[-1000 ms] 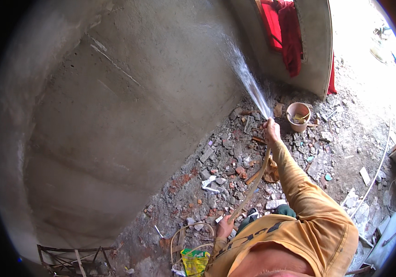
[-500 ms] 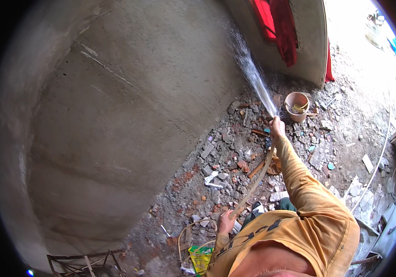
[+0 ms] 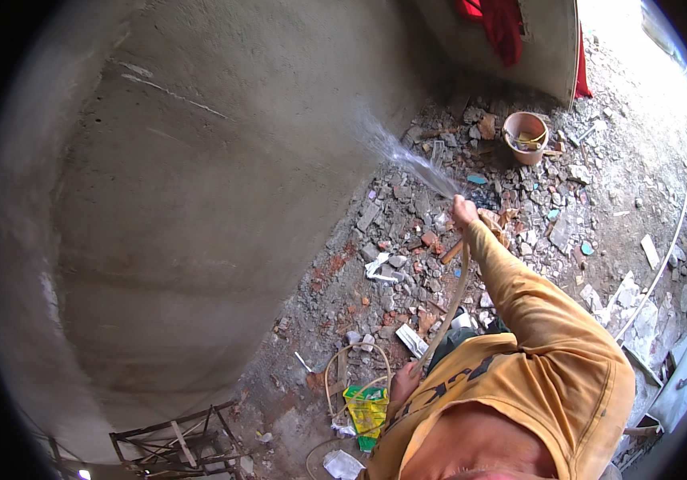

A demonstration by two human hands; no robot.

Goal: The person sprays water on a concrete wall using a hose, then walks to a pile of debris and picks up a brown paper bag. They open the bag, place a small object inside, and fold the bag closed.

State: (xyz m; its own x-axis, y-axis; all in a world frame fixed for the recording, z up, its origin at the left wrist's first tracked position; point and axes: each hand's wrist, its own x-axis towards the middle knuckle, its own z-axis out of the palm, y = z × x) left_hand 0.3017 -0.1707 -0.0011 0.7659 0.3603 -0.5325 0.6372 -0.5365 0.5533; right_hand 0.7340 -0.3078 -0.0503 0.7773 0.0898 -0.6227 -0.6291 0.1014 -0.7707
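My right hand [image 3: 464, 210] is stretched out ahead, closed around the end of a pale hose [image 3: 449, 308]. A jet of water [image 3: 401, 154] sprays from it up and left onto the grey plastered wall [image 3: 223, 184]. The hose runs back down along my yellow sleeve to my left hand [image 3: 402, 382], which grips it low near my body. Past that hand the hose curls in a loop [image 3: 345, 360] on the rubble floor.
Broken bricks and rubble [image 3: 407, 248] cover the ground. A small bucket [image 3: 525, 136] stands at the far right near a red cloth [image 3: 503, 28] hanging on a wall. A yellow-green bag [image 3: 366, 408] and a metal frame [image 3: 171, 444] lie near my feet.
The view has swung, and the water jet now strikes the wall lower and further left. Both hands keep their hold on the hose.
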